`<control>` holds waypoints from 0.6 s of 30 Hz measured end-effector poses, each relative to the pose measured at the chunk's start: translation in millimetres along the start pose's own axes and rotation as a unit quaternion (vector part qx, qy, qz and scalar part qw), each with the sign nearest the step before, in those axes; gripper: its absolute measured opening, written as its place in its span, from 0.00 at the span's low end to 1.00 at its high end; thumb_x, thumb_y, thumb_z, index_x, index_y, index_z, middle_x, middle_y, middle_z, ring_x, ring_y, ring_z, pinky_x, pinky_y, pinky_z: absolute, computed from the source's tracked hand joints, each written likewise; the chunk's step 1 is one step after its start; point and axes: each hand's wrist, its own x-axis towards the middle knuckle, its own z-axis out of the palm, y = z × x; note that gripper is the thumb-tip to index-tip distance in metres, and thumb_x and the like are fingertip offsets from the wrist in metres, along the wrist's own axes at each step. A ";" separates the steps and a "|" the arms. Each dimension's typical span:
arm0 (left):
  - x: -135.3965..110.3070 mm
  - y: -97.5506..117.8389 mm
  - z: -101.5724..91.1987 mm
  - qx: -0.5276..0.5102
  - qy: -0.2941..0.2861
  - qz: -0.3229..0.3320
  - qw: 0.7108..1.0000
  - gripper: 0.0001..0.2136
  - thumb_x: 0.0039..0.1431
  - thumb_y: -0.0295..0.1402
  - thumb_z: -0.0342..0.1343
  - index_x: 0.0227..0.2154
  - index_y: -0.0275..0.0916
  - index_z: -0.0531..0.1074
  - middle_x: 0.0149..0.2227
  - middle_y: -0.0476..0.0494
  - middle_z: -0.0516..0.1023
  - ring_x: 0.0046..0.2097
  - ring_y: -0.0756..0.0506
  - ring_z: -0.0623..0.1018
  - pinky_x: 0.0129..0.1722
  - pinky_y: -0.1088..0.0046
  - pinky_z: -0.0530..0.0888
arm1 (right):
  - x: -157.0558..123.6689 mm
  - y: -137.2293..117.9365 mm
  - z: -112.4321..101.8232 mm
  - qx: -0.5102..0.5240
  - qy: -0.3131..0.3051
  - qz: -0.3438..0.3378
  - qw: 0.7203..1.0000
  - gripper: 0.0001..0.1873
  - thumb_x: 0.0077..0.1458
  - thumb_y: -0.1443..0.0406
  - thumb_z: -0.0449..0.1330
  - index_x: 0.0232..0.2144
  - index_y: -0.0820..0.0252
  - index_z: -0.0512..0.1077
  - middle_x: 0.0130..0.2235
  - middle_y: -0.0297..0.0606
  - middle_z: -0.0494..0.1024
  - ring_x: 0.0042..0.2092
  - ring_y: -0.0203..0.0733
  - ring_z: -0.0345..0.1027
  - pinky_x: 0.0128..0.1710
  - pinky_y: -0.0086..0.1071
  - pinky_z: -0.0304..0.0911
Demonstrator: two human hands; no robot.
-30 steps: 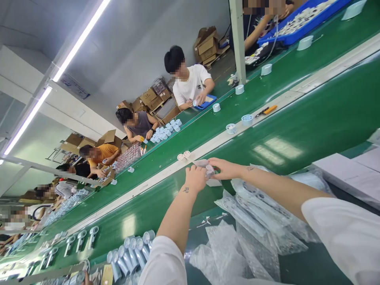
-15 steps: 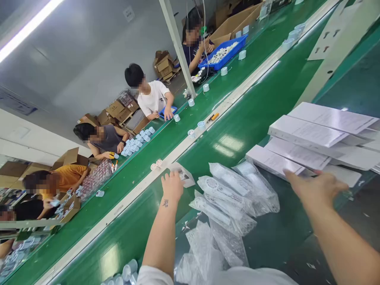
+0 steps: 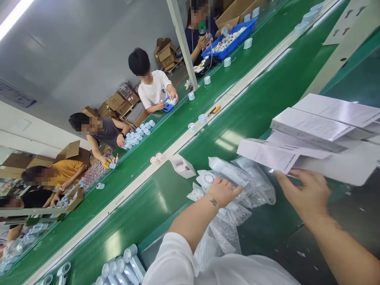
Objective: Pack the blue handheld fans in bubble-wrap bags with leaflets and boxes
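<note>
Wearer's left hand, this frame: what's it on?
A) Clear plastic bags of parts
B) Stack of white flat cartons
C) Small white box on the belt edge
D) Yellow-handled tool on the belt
A. The left hand lies open on top of the clear plastic bags, not on the cartons or the belt.
</note>
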 end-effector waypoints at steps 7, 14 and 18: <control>-87.1 16.2 -28.6 -0.154 0.110 -0.121 0.974 0.23 0.61 0.32 0.53 0.60 0.45 0.66 0.43 0.38 0.75 0.44 0.40 0.75 0.43 0.63 0.71 | 42.4 -82.8 -35.2 0.029 0.012 -0.260 0.965 0.20 0.51 0.47 0.65 0.39 0.54 0.74 0.38 0.47 0.76 0.44 0.53 0.73 0.48 0.45 0.69; -275.7 23.3 5.6 -0.502 0.536 -0.481 0.479 0.16 0.56 0.44 0.63 0.40 0.38 0.74 0.31 0.48 0.76 0.31 0.48 0.76 0.33 0.73 0.74 | 6.7 -232.3 36.8 0.191 -0.405 -0.506 0.737 0.23 0.56 0.59 0.60 0.53 0.55 0.68 0.54 0.48 0.73 0.58 0.57 0.65 0.55 0.47 0.65; -322.3 9.8 27.4 -0.513 0.693 -0.472 0.184 0.22 0.46 0.44 0.70 0.42 0.39 0.74 0.38 0.45 0.80 0.39 0.44 0.81 0.39 0.71 0.78 | -52.9 -287.2 141.6 0.173 -0.598 -0.522 0.582 0.28 0.47 0.64 0.64 0.52 0.55 0.68 0.54 0.46 0.73 0.53 0.56 0.69 0.50 0.45 0.68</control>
